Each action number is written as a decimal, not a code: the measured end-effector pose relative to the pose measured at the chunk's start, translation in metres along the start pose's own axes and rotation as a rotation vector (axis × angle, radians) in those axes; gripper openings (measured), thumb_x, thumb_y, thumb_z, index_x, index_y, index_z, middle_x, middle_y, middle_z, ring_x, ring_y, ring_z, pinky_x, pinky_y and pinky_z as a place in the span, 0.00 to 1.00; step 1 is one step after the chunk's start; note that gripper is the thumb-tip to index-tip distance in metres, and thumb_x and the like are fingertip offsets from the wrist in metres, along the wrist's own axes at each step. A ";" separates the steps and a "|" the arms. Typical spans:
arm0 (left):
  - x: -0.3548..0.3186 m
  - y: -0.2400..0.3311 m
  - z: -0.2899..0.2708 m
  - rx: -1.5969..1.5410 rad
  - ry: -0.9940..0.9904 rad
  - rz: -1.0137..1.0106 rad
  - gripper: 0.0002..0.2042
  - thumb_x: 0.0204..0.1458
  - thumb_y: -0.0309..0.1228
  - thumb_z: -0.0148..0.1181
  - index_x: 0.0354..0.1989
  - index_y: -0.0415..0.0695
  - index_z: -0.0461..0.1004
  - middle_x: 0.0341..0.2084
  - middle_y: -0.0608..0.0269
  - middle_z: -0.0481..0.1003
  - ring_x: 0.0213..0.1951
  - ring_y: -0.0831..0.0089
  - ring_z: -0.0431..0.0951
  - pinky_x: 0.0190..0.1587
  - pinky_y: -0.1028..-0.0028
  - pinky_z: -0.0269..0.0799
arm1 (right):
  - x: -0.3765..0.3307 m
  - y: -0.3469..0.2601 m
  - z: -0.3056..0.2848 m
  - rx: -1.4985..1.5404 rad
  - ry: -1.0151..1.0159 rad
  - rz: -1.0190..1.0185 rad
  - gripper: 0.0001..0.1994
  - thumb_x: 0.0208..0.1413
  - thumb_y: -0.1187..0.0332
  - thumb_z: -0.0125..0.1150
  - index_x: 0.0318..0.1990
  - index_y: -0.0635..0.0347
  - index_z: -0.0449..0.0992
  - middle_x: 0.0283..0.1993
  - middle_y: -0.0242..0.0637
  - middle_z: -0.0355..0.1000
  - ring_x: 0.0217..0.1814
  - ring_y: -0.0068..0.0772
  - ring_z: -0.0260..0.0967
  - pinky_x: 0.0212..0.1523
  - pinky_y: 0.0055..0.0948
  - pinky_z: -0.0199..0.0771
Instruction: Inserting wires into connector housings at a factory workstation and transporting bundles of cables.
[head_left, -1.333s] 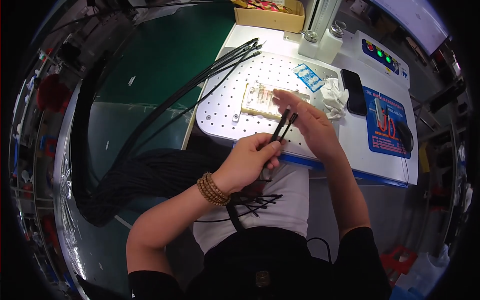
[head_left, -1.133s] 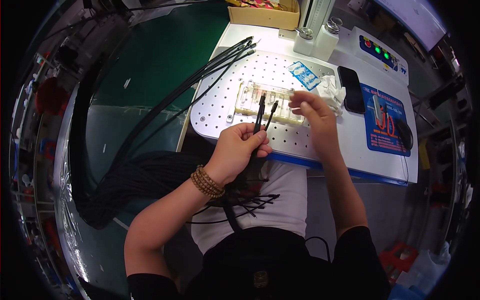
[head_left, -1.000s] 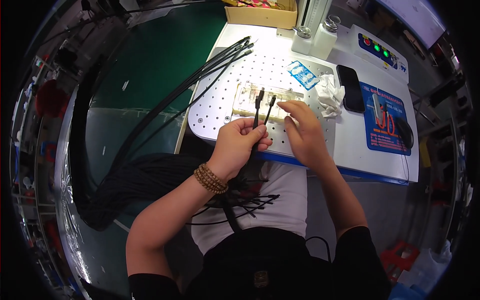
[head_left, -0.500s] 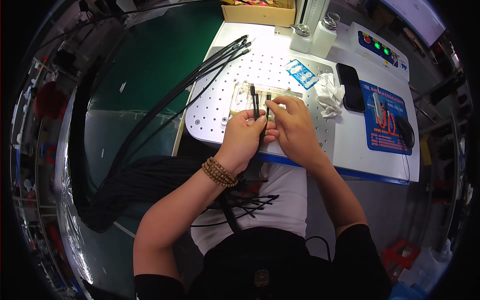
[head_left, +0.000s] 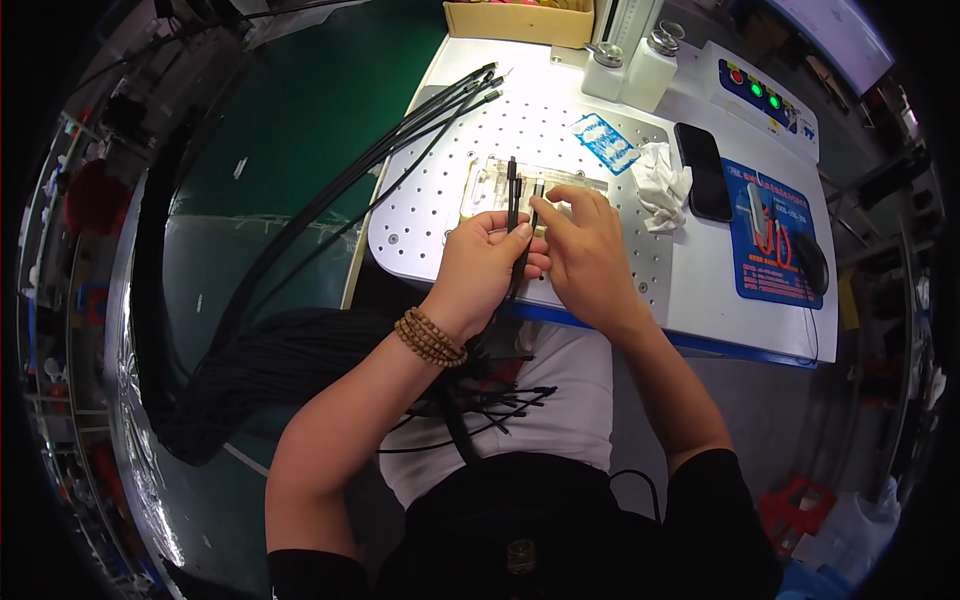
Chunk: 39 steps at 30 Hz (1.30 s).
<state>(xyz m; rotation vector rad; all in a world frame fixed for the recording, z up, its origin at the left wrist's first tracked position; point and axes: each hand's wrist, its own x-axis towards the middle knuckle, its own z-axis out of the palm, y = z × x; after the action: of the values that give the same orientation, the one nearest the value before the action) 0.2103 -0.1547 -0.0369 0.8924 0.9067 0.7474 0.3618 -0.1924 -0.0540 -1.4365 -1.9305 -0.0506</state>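
My left hand is closed on several black cables, pinching them between thumb and fingers with their plug ends pointing away from me. Beside it, my right hand has its thumb and index finger pressed at a cable end, whose tip looks pale. Both hands are over the near edge of a perforated metal plate. Just beyond the fingers lies a clear, flat fixture block, partly hidden by the cables and hands.
More black cables lie across the plate's left side. A big cable bundle hangs at my left, with loose ends over my lap. Crumpled tissue, a blue card, a phone, a mouse and pump bottles stand rightward.
My left hand has shifted slightly left, with the held cables turned a little. The cable end at my right fingertips was dark and now shows a pale tip.
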 end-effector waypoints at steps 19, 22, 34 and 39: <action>0.006 0.005 -0.015 0.252 0.202 0.183 0.09 0.49 0.23 0.66 0.33 0.34 0.70 0.23 0.62 0.76 0.21 0.79 0.76 0.24 0.80 0.73 | 0.001 -0.009 0.010 -0.036 0.038 -0.042 0.22 0.46 0.82 0.53 0.53 0.64 0.73 0.52 0.45 0.68 0.58 0.46 0.64 0.57 0.42 0.62; 0.010 0.001 -0.012 0.238 0.232 0.247 0.10 0.48 0.22 0.67 0.30 0.35 0.69 0.23 0.61 0.77 0.19 0.78 0.76 0.23 0.80 0.73 | 0.002 -0.010 0.012 -0.050 0.014 -0.029 0.24 0.47 0.81 0.54 0.54 0.58 0.73 0.50 0.42 0.67 0.56 0.45 0.63 0.55 0.42 0.60; 0.007 0.012 -0.027 0.497 0.196 0.220 0.12 0.56 0.28 0.61 0.44 0.33 0.73 0.22 0.61 0.77 0.22 0.80 0.77 0.25 0.79 0.74 | 0.008 -0.010 0.015 -0.112 0.010 -0.009 0.23 0.45 0.79 0.56 0.52 0.59 0.74 0.48 0.40 0.67 0.53 0.43 0.62 0.52 0.40 0.61; -0.003 0.018 -0.025 0.569 0.185 0.206 0.15 0.56 0.29 0.60 0.49 0.35 0.75 0.19 0.62 0.76 0.20 0.79 0.78 0.23 0.78 0.72 | 0.006 -0.009 0.016 -0.144 0.007 -0.018 0.23 0.44 0.80 0.56 0.52 0.59 0.74 0.48 0.39 0.67 0.53 0.42 0.62 0.51 0.40 0.61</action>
<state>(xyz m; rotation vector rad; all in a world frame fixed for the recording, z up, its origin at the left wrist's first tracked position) 0.1837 -0.1415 -0.0279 1.4512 1.2349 0.7680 0.3448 -0.1834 -0.0593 -1.5098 -1.9682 -0.2066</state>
